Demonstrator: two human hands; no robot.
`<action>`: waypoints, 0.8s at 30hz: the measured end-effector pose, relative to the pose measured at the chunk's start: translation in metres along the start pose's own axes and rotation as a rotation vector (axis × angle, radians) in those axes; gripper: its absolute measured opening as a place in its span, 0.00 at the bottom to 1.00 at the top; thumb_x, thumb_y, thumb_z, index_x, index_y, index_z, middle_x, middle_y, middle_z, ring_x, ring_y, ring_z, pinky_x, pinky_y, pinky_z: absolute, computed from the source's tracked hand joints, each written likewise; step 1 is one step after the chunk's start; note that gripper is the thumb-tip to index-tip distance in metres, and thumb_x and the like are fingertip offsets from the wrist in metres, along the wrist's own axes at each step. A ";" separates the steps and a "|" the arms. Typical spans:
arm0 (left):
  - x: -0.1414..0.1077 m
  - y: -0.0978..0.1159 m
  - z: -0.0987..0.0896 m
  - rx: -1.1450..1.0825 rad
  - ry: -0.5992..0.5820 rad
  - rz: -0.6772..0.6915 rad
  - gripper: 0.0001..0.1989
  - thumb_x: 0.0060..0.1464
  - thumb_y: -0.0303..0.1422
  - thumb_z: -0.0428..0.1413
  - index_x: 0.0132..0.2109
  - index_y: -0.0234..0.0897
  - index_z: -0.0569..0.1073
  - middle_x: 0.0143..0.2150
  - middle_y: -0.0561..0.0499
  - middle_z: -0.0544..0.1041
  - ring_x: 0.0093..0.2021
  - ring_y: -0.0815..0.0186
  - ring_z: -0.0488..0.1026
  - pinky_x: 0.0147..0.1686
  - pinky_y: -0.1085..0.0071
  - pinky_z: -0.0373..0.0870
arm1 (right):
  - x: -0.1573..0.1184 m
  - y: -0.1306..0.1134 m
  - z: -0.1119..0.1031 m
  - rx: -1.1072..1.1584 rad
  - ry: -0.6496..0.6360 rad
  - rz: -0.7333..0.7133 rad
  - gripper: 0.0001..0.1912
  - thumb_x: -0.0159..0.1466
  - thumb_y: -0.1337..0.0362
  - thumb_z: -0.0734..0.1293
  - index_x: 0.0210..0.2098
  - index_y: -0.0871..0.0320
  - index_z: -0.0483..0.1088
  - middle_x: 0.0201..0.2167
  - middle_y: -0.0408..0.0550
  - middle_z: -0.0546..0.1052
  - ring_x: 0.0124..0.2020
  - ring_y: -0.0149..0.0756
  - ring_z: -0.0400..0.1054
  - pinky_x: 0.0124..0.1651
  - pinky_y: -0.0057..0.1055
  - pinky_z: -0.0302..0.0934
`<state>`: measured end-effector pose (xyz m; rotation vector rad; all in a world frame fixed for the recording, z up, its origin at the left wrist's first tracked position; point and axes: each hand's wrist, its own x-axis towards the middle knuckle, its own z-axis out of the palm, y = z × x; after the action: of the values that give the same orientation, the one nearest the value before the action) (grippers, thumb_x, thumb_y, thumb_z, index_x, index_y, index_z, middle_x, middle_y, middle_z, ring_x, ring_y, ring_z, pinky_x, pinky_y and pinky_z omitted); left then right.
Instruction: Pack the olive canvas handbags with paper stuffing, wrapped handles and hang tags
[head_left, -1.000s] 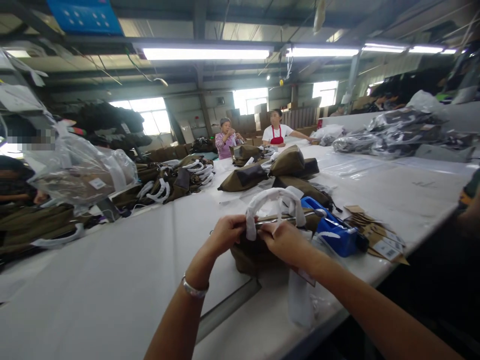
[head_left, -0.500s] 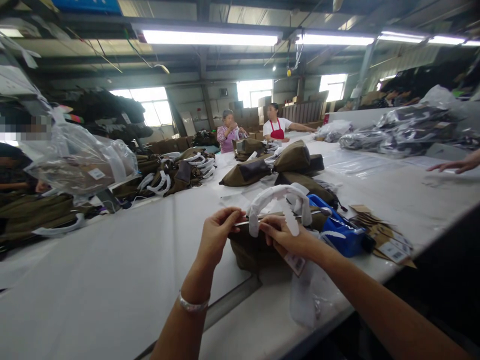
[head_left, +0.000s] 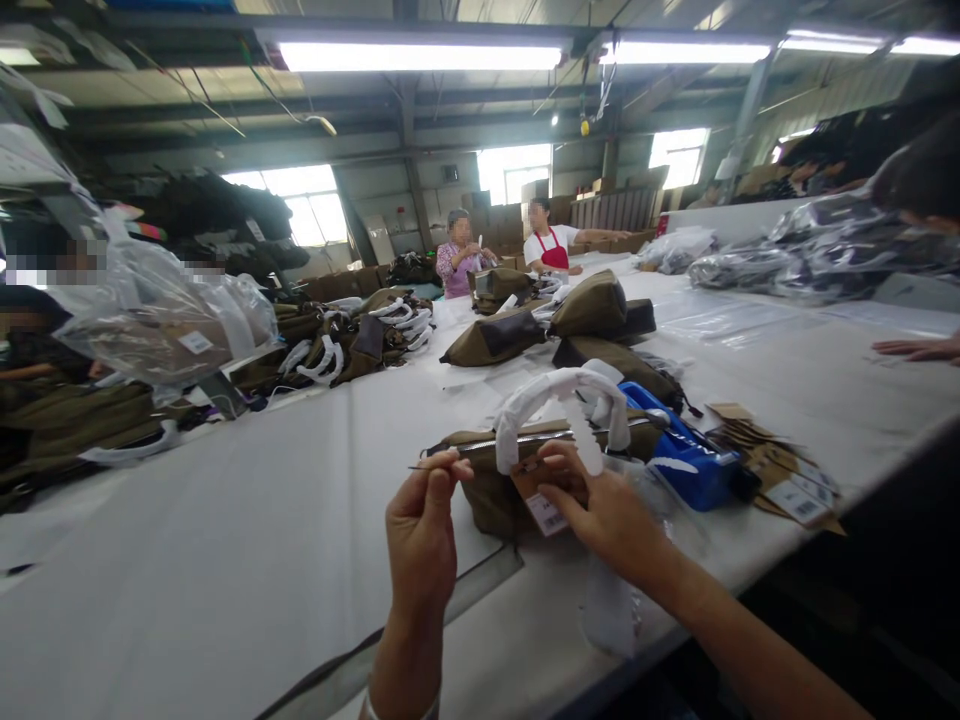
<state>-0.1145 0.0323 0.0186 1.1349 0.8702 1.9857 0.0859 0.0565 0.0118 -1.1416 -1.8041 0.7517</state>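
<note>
An olive-brown bag (head_left: 487, 500) with a metal zip (head_left: 540, 437) lies before me, its arched handle (head_left: 514, 410) wrapped in white. My left hand (head_left: 424, 525) is closed in a pinch by the left end of the zip. A thin dark sliver sticks out of its fingertips; what it belongs to I cannot make out. At the bag's front, my right hand (head_left: 615, 515) has thumb and curled fingers on a brown cardboard tag (head_left: 544, 508) with a white barcode label. Part of the tag is hidden behind the fingers.
A blue container (head_left: 697, 475) and a stack of brown tags (head_left: 787, 480) sit right of the bag. More olive bags (head_left: 592, 305) lie beyond, others (head_left: 367, 345) at left. Plastic-wrapped goods (head_left: 810, 245) are piled far right. Another person's hand (head_left: 915, 348) rests at the right edge; two people stand opposite.
My left hand has come off the zip edge and lowered slightly to the left. The right hand has shifted from the zip to the tag, which now faces me. The bag's zip shows more fully.
</note>
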 end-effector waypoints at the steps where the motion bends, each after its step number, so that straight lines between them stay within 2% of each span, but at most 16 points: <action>1: -0.004 -0.001 0.001 0.110 -0.060 0.028 0.09 0.59 0.40 0.64 0.44 0.43 0.83 0.31 0.55 0.80 0.36 0.71 0.78 0.46 0.74 0.75 | -0.001 0.000 0.002 -0.038 0.015 -0.017 0.18 0.65 0.67 0.66 0.54 0.52 0.70 0.49 0.52 0.81 0.49 0.47 0.77 0.52 0.40 0.71; 3: -0.013 -0.004 0.004 0.346 -0.169 0.052 0.10 0.61 0.37 0.62 0.48 0.42 0.82 0.32 0.54 0.80 0.33 0.70 0.76 0.41 0.75 0.75 | -0.002 0.002 0.006 -0.117 0.037 -0.055 0.17 0.67 0.68 0.64 0.55 0.53 0.68 0.48 0.51 0.81 0.48 0.46 0.78 0.51 0.39 0.71; 6: -0.021 -0.012 0.009 0.554 -0.215 0.061 0.11 0.62 0.35 0.62 0.50 0.41 0.81 0.35 0.52 0.83 0.30 0.69 0.77 0.36 0.74 0.74 | -0.003 0.005 0.011 -0.291 0.093 -0.129 0.19 0.69 0.68 0.62 0.58 0.54 0.67 0.51 0.52 0.80 0.49 0.46 0.77 0.51 0.39 0.71; 10: -0.020 -0.020 0.016 0.631 -0.237 0.106 0.09 0.65 0.35 0.58 0.49 0.41 0.81 0.41 0.51 0.83 0.32 0.68 0.77 0.36 0.73 0.75 | 0.001 0.009 0.015 -0.553 0.226 -0.258 0.21 0.70 0.68 0.61 0.60 0.54 0.71 0.60 0.57 0.74 0.57 0.52 0.71 0.58 0.46 0.67; 13: -0.014 -0.024 0.018 0.647 -0.242 0.137 0.10 0.66 0.34 0.56 0.49 0.42 0.81 0.46 0.48 0.82 0.41 0.64 0.79 0.41 0.71 0.76 | 0.007 0.010 0.017 -0.640 0.289 -0.308 0.16 0.70 0.65 0.63 0.53 0.51 0.78 0.56 0.56 0.77 0.57 0.53 0.70 0.60 0.47 0.64; 15: -0.011 -0.026 0.018 0.648 -0.241 0.146 0.10 0.66 0.34 0.56 0.49 0.42 0.81 0.48 0.47 0.81 0.44 0.62 0.79 0.43 0.69 0.76 | 0.011 0.010 0.018 -0.634 0.271 -0.311 0.15 0.71 0.62 0.64 0.53 0.51 0.79 0.52 0.54 0.79 0.54 0.50 0.72 0.59 0.43 0.65; 20: -0.009 -0.030 0.017 0.678 -0.241 0.165 0.10 0.66 0.33 0.56 0.49 0.42 0.82 0.46 0.48 0.82 0.46 0.62 0.79 0.50 0.67 0.75 | 0.019 0.008 0.020 -0.611 0.081 -0.258 0.14 0.73 0.62 0.62 0.53 0.53 0.76 0.49 0.50 0.81 0.46 0.41 0.77 0.46 0.30 0.68; 24: -0.008 -0.029 0.017 0.679 -0.252 0.157 0.11 0.66 0.32 0.56 0.49 0.42 0.82 0.45 0.48 0.82 0.45 0.62 0.79 0.48 0.68 0.75 | 0.026 0.006 0.022 -0.654 0.035 -0.227 0.11 0.73 0.63 0.63 0.49 0.53 0.76 0.48 0.50 0.81 0.44 0.39 0.76 0.41 0.28 0.66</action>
<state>-0.0901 0.0454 -0.0013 1.8302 1.4030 1.6404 0.0635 0.0814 0.0056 -1.3021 -2.1735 -0.0094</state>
